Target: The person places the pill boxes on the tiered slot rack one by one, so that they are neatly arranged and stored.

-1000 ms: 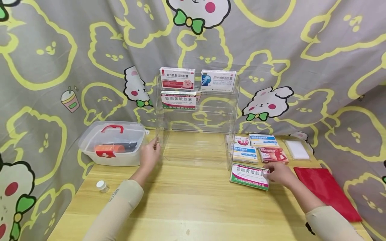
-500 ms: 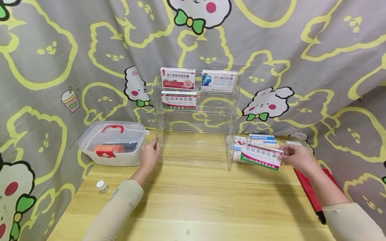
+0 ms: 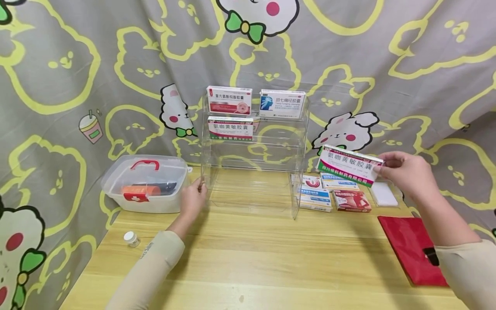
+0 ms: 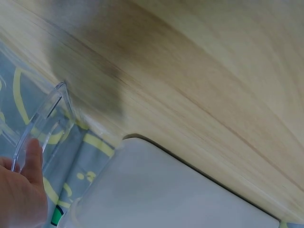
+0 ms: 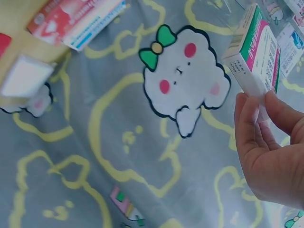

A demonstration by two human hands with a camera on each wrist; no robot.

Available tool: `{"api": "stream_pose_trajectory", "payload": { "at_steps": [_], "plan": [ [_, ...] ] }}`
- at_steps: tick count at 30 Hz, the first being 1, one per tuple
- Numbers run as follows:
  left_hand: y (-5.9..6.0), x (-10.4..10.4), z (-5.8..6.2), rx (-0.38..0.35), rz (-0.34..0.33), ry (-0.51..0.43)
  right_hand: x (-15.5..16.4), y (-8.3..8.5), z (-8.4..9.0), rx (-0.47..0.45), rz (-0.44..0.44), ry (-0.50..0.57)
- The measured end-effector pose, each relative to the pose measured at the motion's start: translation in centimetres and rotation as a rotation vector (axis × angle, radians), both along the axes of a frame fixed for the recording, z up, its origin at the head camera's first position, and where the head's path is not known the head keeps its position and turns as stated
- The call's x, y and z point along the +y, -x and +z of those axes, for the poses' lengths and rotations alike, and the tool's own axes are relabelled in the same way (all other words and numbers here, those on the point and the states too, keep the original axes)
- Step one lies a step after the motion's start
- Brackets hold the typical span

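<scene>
My right hand (image 3: 403, 172) pinches the right end of a white, green and pink medicine box (image 3: 349, 165), lifted in the air right of the clear acrylic shelf rack (image 3: 253, 159). In the right wrist view the box (image 5: 254, 50) sits between thumb and fingers (image 5: 263, 137). My left hand (image 3: 192, 199) holds the rack's front left edge; the left wrist view shows that clear edge (image 4: 45, 118) by my thumb. The rack carries a red and white box (image 3: 229, 100), a blue and white box (image 3: 282, 103) and a green and pink box (image 3: 230, 128).
Several medicine boxes (image 3: 333, 193) lie on the wooden table (image 3: 252, 258) right of the rack, with a white pad (image 3: 382, 193) and a red pouch (image 3: 412, 249). A clear first-aid case (image 3: 145, 183) stands at left, with a small jar (image 3: 131, 239) before it.
My right hand picked the green and pink box up from the table and raised it up and to the right. The left hand stayed on the rack.
</scene>
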State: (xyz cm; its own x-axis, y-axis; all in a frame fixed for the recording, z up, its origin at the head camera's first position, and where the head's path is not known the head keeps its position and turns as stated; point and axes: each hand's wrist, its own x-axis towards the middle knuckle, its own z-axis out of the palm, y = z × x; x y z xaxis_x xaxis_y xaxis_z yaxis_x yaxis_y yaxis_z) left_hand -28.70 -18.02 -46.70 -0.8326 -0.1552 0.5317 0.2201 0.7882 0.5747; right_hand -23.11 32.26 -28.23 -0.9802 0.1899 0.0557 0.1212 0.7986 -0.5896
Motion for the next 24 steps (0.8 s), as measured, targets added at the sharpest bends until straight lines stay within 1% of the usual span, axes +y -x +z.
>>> {"api": "stream_pose_trajectory", "payload": {
  "at_steps": [6, 9, 11, 18, 21, 24],
  "plan": [
    [-0.1, 0.0, 0.2, -0.028, -0.001, -0.006, -1.2, 1.2, 2.7, 0.064, 0.003, 0.039],
    [-0.1, 0.0, 0.2, -0.033, 0.008, -0.006, -2.1, 1.8, 3.8, 0.087, 0.010, 0.071],
    [-0.2, 0.0, 0.2, -0.041, 0.009, -0.011, -2.8, 2.2, 4.3, 0.095, 0.018, 0.103],
    [-0.2, -0.2, 0.2, -0.051, 0.006, -0.003, -4.8, 3.6, 5.4, 0.116, 0.059, 0.316],
    [-0.1, -0.2, 0.1, -0.043, 0.009, 0.009, -5.7, 4.1, 5.8, 0.128, 0.072, 0.371],
    [-0.2, -0.2, 0.0, -0.033, 0.012, 0.019, -6.8, 4.8, 6.2, 0.143, 0.090, 0.387]
  ]
}}
